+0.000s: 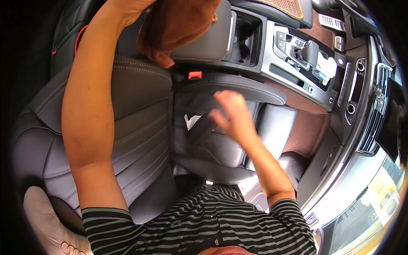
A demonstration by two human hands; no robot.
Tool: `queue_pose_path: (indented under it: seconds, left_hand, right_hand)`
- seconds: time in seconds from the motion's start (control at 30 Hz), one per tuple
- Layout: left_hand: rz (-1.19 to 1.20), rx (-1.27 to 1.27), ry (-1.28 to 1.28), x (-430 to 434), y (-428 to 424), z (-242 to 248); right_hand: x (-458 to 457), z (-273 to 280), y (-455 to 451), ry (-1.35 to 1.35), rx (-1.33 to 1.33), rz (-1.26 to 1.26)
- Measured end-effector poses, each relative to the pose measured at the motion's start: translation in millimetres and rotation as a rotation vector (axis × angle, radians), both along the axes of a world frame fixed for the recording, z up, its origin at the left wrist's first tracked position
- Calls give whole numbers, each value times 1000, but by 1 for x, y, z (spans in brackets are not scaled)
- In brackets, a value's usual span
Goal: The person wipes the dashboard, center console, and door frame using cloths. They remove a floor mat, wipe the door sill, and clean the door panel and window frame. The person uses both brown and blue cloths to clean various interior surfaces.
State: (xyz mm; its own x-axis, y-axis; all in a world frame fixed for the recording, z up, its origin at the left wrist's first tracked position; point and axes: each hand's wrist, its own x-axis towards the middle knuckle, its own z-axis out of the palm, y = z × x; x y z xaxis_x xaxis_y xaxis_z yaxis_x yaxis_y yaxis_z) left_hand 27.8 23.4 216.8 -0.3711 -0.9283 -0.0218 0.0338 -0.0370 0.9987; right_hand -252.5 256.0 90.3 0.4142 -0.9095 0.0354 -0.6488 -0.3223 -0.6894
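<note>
At the top edge my left hand point(134, 11) is partly cut off, with a crumpled brown cloth point(178, 30) in its grip. The cloth lies over the padded centre armrest point(204, 47) and the upper side of the seat backrest point(140, 86). My right hand point(234, 116), blurred, hovers above the black leather seat cushion point(220, 146), thumb and fingers apart, with nothing plainly in it. Beside its fingertips a small white scrap point(192, 121) shows on the cushion. A dark patch lies under that hand; I cannot tell whether it is shadow.
A red seat-belt buckle point(195, 75) sits between seat and console. Cup holders point(244, 47), a gear lever point(309, 52) and a white crumpled item point(326, 68) line the console. The dashboard point(338, 140) bounds the right side, above a brown floor mat point(306, 130). A pale cover point(47, 216) is lower left.
</note>
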Motion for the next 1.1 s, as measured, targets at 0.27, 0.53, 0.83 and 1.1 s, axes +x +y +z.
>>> queue_pose_path:
  seconds: [0.27,0.53,0.83,1.1]
  left_hand:
    - [386,-113,-19,13,-17,-8]
    - [422,0,-114,29,-21,-19]
    - [456,16,-132,28,-24,-22]
    - [405,-25,-105,25,-22,-23]
  right_hand:
    - [25,-52,85,503,186,282]
    - [23,-70,111,467,105,439]
    - [-50,35,20,115,125,174]
    - [-53,65,-126,765,-411,123]
